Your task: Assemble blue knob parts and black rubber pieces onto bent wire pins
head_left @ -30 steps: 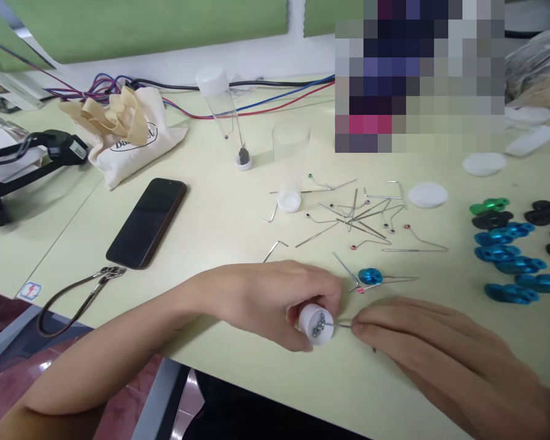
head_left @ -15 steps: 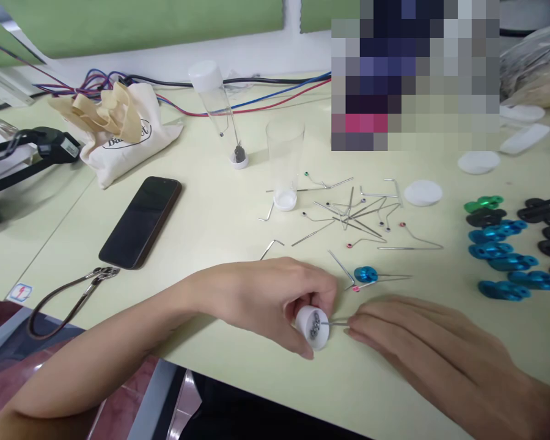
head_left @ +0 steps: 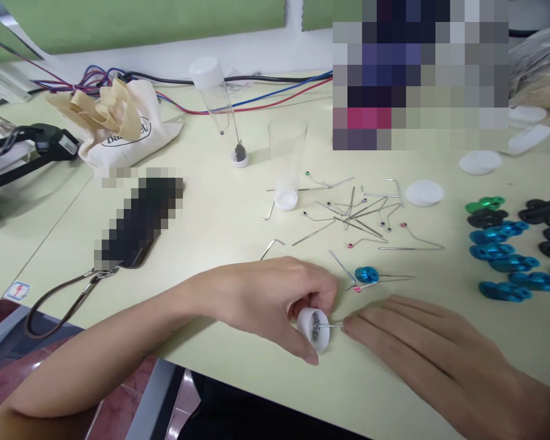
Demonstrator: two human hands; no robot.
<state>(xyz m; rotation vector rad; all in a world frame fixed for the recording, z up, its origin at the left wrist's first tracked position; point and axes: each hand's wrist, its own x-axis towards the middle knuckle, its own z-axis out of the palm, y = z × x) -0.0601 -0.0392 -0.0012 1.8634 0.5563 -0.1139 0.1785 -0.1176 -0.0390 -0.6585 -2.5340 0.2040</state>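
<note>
My left hand grips a small white cap, tilted so its mouth faces right. Small dark metal pieces lie inside it. My right hand pinches a thin metal wire, whose far end reaches into the cap among the pieces. Just beyond my hands lies a blue metallic part with thin wires by it, and a bent wire with a pink bead beside that. Further back, several bent wires, some with coloured beads, are spread in a loose pile.
An open clear tube and a capped one stand behind. Blue, green and black parts sit at the right near white discs. At left are a partly blurred phone, a cloth bag and a black stand.
The wire in my right hand has shifted slightly left, its end now deeper among the pieces in the cap. My left hand keeps its hold on the cap.
</note>
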